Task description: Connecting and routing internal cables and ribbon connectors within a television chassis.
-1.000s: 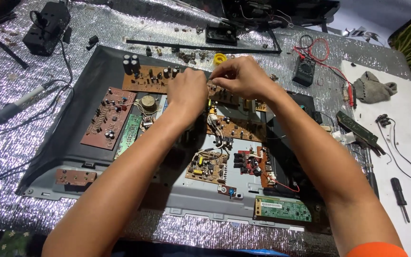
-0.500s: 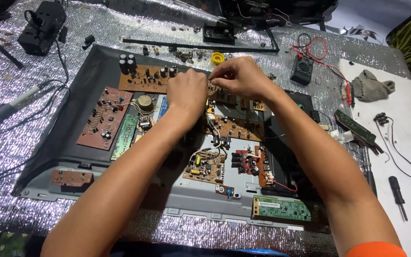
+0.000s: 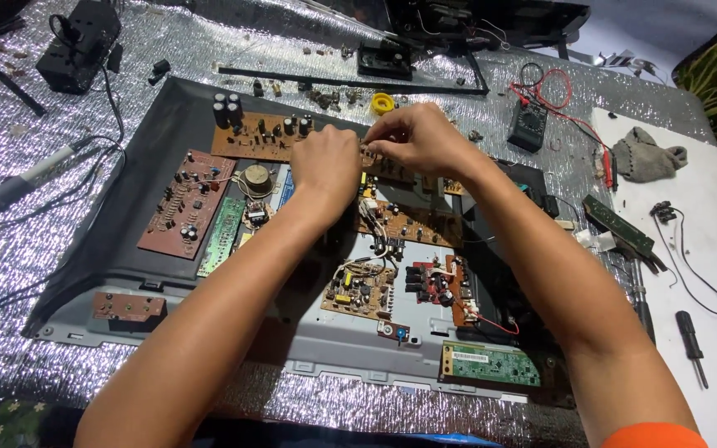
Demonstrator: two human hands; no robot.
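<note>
Both hands meeting just above the middle of the frame, over the long brown circuit board (image 3: 267, 137) at the top of the opened television back (image 3: 126, 241). Board lying flat, long axis running left to right across the frame, black capacitors standing at its left end. Left hand (image 3: 325, 162) curled, fingers bent down onto the board's right part; right hand (image 3: 412, 137) pinching a small part, too tiny to identify. Multimeter (image 3: 529, 126) upper right on the foil-covered desk (image 3: 10, 249); screwdriver (image 3: 692, 333) far right.

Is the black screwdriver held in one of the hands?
No, the screwdriver lies on the white surface at the right, far from both hands working at the brown board.
</note>
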